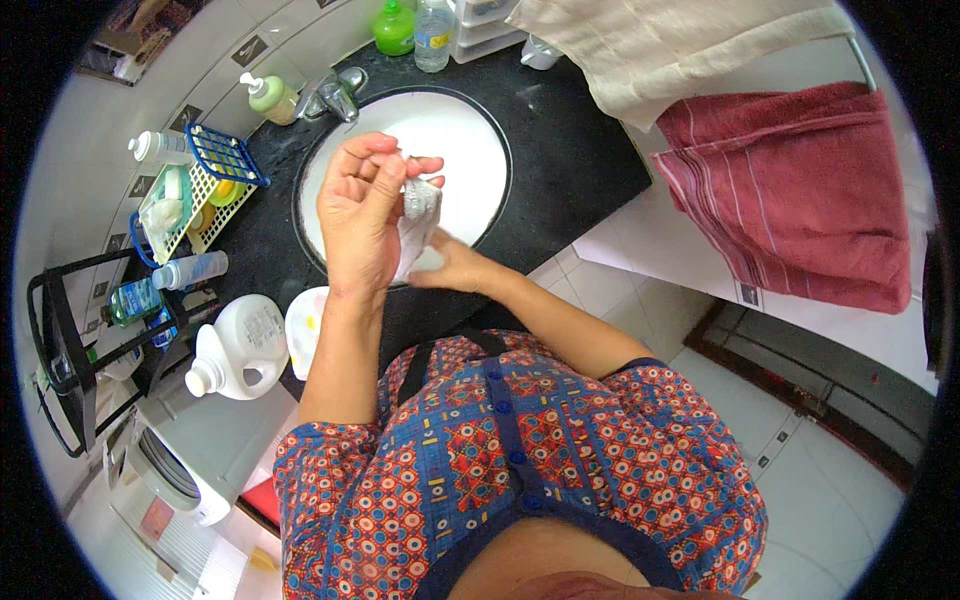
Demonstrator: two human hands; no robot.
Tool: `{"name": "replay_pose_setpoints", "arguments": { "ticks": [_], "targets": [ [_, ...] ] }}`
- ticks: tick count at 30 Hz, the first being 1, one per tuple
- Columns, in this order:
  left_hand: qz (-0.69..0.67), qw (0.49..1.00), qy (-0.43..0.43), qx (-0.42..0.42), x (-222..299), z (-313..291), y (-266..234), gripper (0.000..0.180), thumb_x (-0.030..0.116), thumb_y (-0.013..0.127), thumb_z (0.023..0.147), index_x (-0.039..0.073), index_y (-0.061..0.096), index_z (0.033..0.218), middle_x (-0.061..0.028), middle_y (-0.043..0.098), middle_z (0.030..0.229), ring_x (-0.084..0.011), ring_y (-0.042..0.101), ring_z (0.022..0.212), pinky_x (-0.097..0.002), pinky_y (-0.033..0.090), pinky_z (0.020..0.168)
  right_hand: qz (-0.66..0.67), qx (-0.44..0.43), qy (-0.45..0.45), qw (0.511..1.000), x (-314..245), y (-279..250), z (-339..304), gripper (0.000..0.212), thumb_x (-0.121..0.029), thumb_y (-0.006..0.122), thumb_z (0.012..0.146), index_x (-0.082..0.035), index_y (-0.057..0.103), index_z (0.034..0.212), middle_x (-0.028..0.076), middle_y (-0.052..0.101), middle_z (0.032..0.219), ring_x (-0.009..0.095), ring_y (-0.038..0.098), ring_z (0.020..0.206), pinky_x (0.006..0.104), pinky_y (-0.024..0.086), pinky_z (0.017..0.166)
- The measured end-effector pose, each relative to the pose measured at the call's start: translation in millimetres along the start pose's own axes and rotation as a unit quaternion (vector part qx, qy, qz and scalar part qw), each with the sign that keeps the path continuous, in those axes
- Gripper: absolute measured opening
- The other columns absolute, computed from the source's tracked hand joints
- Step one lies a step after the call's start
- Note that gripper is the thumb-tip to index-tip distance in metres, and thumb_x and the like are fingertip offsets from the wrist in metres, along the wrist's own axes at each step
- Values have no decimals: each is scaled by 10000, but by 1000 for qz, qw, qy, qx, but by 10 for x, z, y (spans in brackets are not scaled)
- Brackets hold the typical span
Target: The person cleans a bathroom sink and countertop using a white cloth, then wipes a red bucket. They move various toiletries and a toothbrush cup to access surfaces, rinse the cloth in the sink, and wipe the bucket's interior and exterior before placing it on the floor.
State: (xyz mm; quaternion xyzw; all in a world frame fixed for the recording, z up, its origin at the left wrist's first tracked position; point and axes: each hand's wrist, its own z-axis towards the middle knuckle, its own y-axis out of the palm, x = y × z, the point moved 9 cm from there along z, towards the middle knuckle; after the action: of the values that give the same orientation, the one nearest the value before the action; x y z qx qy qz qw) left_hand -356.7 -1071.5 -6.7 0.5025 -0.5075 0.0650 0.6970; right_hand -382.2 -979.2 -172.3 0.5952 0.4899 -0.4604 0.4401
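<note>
The white cloth (420, 215) hangs over the near part of the sink (475, 160). The left hand (357, 205) pinches its upper end; the right hand (455, 267) is at its lower end, but I cannot tell if it grips. A firm hold at both ends seems best. Left of the sink, a white jug (250, 340) carries unreadable small print.
</note>
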Motion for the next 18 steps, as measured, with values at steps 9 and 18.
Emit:
{"name": "replay_pose_setpoints", "arguments": {
  "ticks": [9,18],
  "targets": [
    [87,990,100,53,-4,290,93,152,63,580,907,23,523,1043,-116,637,901,-224,652,858,-342,544,763,193,73,107,973,188,-192,-373,274,-176,540,877,26,617,1046,58,651,943,133,600,834,280,475,785],
    [461,887,-24,-6,-2062,607,-328,431,105,664,807,24,520,1205,-188,547,1181,-305,554,1067,-389,465,886,-572,365,-33,733,15,-2437,-947,688,-271,690,768,-67,407,1361,236,361,1391,426,312,1297,515,266,1053]
  ]
}}
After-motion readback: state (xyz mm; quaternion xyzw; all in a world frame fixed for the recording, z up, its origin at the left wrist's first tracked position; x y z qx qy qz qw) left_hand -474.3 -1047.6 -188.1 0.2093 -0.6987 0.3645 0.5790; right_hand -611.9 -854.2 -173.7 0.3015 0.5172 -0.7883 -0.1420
